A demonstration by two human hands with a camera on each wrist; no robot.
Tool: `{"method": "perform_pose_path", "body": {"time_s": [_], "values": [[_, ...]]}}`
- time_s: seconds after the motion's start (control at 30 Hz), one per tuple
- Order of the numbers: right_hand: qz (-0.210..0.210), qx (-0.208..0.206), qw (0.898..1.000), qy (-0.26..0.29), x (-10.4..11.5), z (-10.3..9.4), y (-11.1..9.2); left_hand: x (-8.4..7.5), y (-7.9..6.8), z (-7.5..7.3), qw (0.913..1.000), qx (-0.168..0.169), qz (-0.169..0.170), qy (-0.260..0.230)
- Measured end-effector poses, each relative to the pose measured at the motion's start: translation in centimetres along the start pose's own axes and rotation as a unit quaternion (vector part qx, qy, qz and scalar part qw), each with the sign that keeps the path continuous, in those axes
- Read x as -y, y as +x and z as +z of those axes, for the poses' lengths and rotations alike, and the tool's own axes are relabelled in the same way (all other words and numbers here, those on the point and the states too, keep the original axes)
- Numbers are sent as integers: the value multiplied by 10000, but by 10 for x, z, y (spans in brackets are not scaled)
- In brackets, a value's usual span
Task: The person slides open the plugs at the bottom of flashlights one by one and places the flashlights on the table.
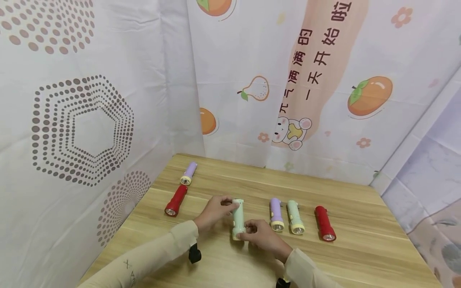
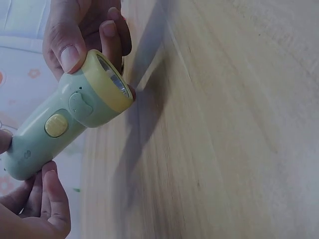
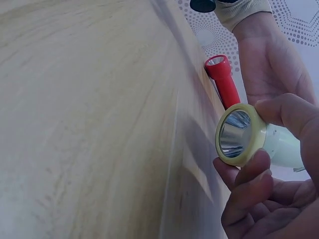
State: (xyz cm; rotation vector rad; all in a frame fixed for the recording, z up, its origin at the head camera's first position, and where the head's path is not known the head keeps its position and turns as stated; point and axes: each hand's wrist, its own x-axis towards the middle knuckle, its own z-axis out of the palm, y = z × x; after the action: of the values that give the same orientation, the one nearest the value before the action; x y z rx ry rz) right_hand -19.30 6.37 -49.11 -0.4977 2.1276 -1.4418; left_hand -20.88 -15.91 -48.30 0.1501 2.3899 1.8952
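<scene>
A mint green flashlight (image 1: 238, 218) with a pale yellow head is held between both hands over the table. My left hand (image 1: 214, 212) grips its tail end with thumb and fingers. At the other end, my right hand (image 1: 264, 238) pinches the yellow rim (image 3: 255, 137). The left wrist view shows a yellow button (image 2: 56, 125) on the flashlight's body, and the lens faces away from the left hand. Right of the hands lie a purple flashlight (image 1: 276, 214), another mint flashlight (image 1: 295, 216) and a red flashlight (image 1: 325, 224), lenses toward me.
On the left side of the wooden table (image 1: 353, 264) lie a second purple flashlight (image 1: 189, 172) and a second red flashlight (image 1: 177, 200). Printed curtains (image 1: 230, 52) hang along the table's back and sides.
</scene>
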Motion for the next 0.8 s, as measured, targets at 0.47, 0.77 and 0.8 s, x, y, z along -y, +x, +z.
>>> {"method": "perform_pose_path", "body": {"time_s": [0.47, 0.77, 0.8], "values": [[-60, -57, 10000, 48, -6, 0, -2, -2, -2, 4, 9999, 31, 87, -47], [-77, -84, 9999, 54, -9, 0, -3, -1, -3, 4, 9992, 85, 191, 338], [-86, -79, 9999, 63, -9, 0, -3, -1, -3, 4, 9990, 87, 192, 387]]}}
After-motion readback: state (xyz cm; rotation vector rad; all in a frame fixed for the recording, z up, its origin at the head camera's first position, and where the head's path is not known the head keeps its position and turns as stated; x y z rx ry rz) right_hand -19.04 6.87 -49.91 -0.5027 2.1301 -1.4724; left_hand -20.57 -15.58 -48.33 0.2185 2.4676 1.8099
